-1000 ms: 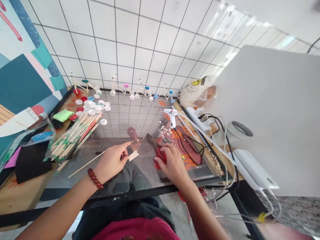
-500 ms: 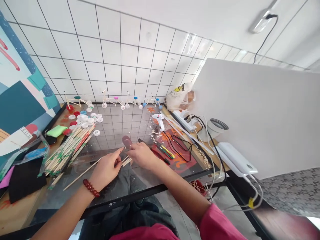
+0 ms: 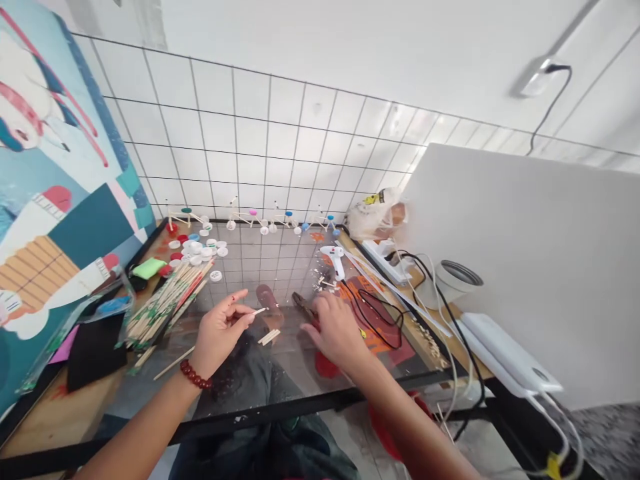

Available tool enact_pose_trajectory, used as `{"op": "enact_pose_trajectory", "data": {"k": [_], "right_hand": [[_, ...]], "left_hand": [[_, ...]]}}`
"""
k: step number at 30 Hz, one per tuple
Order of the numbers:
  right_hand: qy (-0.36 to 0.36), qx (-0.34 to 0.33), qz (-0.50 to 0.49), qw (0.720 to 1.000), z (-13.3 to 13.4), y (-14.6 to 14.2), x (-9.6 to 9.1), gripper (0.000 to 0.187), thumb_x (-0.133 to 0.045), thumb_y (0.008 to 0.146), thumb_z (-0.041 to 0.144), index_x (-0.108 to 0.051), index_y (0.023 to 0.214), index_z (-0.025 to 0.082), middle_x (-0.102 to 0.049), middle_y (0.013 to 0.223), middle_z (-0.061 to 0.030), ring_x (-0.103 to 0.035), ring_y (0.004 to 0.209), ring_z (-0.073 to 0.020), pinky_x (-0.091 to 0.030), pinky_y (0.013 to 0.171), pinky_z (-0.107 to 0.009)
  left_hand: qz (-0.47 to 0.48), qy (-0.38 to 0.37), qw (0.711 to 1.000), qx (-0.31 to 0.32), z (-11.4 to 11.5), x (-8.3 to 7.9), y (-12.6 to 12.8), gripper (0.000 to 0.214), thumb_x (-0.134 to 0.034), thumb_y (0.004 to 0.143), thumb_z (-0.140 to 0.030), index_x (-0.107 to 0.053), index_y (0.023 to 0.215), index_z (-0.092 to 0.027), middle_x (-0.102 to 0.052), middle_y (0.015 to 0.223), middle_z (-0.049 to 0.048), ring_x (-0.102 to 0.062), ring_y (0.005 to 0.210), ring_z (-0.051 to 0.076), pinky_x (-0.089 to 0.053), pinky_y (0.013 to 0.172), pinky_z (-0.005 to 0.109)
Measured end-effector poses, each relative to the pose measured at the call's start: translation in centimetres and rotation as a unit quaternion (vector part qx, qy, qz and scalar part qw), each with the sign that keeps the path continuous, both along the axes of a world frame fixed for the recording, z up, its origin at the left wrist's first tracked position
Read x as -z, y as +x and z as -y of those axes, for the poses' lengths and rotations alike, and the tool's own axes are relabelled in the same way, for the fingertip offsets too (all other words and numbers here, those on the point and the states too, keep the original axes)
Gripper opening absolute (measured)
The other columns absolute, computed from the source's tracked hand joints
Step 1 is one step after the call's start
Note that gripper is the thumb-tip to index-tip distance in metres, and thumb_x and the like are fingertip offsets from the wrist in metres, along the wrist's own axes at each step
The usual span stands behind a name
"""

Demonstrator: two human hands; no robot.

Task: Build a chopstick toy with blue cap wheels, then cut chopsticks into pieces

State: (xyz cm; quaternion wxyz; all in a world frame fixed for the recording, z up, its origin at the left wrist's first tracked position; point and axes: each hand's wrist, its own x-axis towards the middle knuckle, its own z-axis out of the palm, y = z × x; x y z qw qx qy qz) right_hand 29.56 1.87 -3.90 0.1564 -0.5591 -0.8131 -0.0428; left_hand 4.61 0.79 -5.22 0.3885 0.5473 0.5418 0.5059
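My left hand [image 3: 220, 328], with a red bead bracelet at the wrist, is lifted slightly above the glass table [image 3: 280, 373] and pinches a short wooden stick [image 3: 259, 311] between thumb and fingers. A few cut stick pieces [image 3: 269, 337] lie on the glass just right of it. My right hand [image 3: 336, 328] lies palm down over the red-handled pliers [image 3: 306, 309], whose dark jaws stick out to the left. Whether its fingers close on the handles is hidden.
A bundle of long sticks [image 3: 167, 300] and bottle caps [image 3: 197, 248] lie at the left. Small stick-and-cap models [image 3: 250, 217] line the tiled wall. A white glue gun [image 3: 334, 257], black cable [image 3: 373, 307], power strip [image 3: 385, 257] and white board [image 3: 525, 267] stand at the right.
My left hand lifted one short stick off the glass. My right hand moved from the stick pieces back right onto the pliers. The camera tilted up.
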Motion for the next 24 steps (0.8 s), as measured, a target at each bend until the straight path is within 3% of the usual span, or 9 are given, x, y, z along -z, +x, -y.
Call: {"op": "enact_pose_trajectory", "data": {"k": [3, 6, 8, 10, 13, 16, 18, 22, 24], "right_hand": [[-0.047, 0.023, 0.048, 0.997, 0.9, 2.7, 0.9, 0.027, -0.073, 0.085, 0.038, -0.062, 0.095, 0.015, -0.063, 0.104, -0.0138, -0.062, 0.095, -0.0313, -0.048, 0.080, -0.042], [-0.081, 0.007, 0.058, 0.995, 1.0, 3.2, 1.7, 0.018, -0.064, 0.091, 0.034, -0.062, 0.082, 0.018, -0.063, 0.098, -0.0129, -0.063, 0.091, -0.0289, -0.048, 0.079, -0.039], [-0.096, 0.020, 0.003, 0.995, 0.8, 2.7, 1.9, 0.016, -0.063, 0.089, 0.025, -0.060, 0.075, 0.018, -0.062, 0.094, -0.0134, -0.063, 0.093, -0.0296, -0.047, 0.082, -0.040], [-0.128, 0.050, -0.164, 0.977, 0.4, 2.2, 1.9, 0.018, -0.065, 0.083, 0.021, -0.055, 0.068, 0.019, -0.061, 0.088, -0.0115, -0.062, 0.093, -0.0293, -0.046, 0.084, -0.040], [-0.199, 0.062, -0.413, 0.886, -0.6, 1.7, 1.5, 0.031, -0.069, 0.080, 0.036, -0.048, 0.062, 0.021, -0.057, 0.072, -0.0045, -0.061, 0.082, -0.0246, -0.047, 0.078, -0.036], [-0.254, 0.033, -0.487, 0.835, -1.8, 0.9, 0.8, 0.042, -0.062, 0.080, 0.061, -0.054, 0.070, 0.021, -0.059, 0.067, -0.0014, -0.061, 0.067, -0.0190, -0.050, 0.067, -0.033], [-0.296, -0.004, -0.554, 0.778, -2.6, -0.1, 0.2, 0.048, -0.062, 0.077, 0.068, -0.060, 0.080, 0.020, -0.065, 0.075, -0.0033, -0.062, 0.065, -0.0166, -0.051, 0.064, -0.031], [-0.382, -0.081, -0.673, 0.628, -4.2, -2.9, -0.5, 0.045, -0.083, 0.064, 0.051, -0.071, 0.090, 0.017, -0.071, 0.087, -0.0074, -0.063, 0.073, -0.0148, -0.050, 0.063, -0.026], [-0.404, -0.092, -0.675, 0.611, -4.8, -4.0, -0.5, 0.041, -0.086, 0.058, 0.038, -0.074, 0.091, 0.016, -0.072, 0.088, -0.0068, -0.064, 0.074, -0.0146, -0.050, 0.063, -0.025]], "left_hand": [[0.041, 0.009, 0.999, 0.007, 0.3, -0.2, -0.1, 0.043, -0.074, 0.077, -0.036, -0.065, 0.114, -0.016, -0.076, 0.093, 0.0077, -0.069, 0.082, 0.020, -0.057, 0.071, 0.031], [0.070, 0.009, 0.997, 0.033, 0.6, -0.4, -0.1, 0.057, -0.074, 0.077, -0.035, -0.057, 0.128, -0.015, -0.074, 0.085, 0.0042, -0.066, 0.075, 0.018, -0.057, 0.068, 0.030], [0.082, 0.009, 0.995, 0.050, 0.7, -0.4, 0.0, 0.060, -0.074, 0.078, -0.034, -0.054, 0.132, -0.015, -0.072, 0.083, 0.0024, -0.065, 0.072, 0.016, -0.056, 0.067, 0.030], [0.092, 0.011, 0.994, 0.053, 0.9, -0.4, 0.0, 0.063, -0.073, 0.079, -0.033, -0.051, 0.135, -0.015, -0.070, 0.081, 0.0005, -0.064, 0.068, 0.015, -0.056, 0.065, 0.029], [0.117, 0.010, 0.992, 0.035, 0.8, -0.4, -0.1, 0.067, -0.074, 0.079, -0.035, -0.048, 0.137, -0.015, -0.068, 0.081, -0.0010, -0.064, 0.065, 0.014, -0.055, 0.062, 0.029], [0.146, 0.011, 0.989, 0.013, 0.1, -0.7, -0.3, 0.069, -0.074, 0.078, -0.037, -0.046, 0.138, -0.017, -0.066, 0.085, -0.0016, -0.065, 0.063, 0.013, -0.056, 0.061, 0.029], [0.157, 0.016, 0.987, 0.000, -0.9, -1.0, -0.4, 0.072, -0.075, 0.077, -0.037, -0.045, 0.139, -0.017, -0.065, 0.089, -0.0017, -0.066, 0.062, 0.012, -0.057, 0.060, 0.029], [0.184, 0.011, 0.983, 0.000, -3.3, -1.8, -0.3, 0.082, -0.078, 0.073, -0.032, -0.039, 0.143, -0.015, -0.066, 0.090, -0.0010, -0.066, 0.060, 0.011, -0.057, 0.058, 0.026], [0.211, -0.003, 0.977, 0.013, -3.8, -2.0, -0.1, 0.084, -0.078, 0.072, -0.029, -0.036, 0.144, -0.015, -0.067, 0.088, -0.0008, -0.066, 0.059, 0.011, -0.056, 0.056, 0.025]]}}
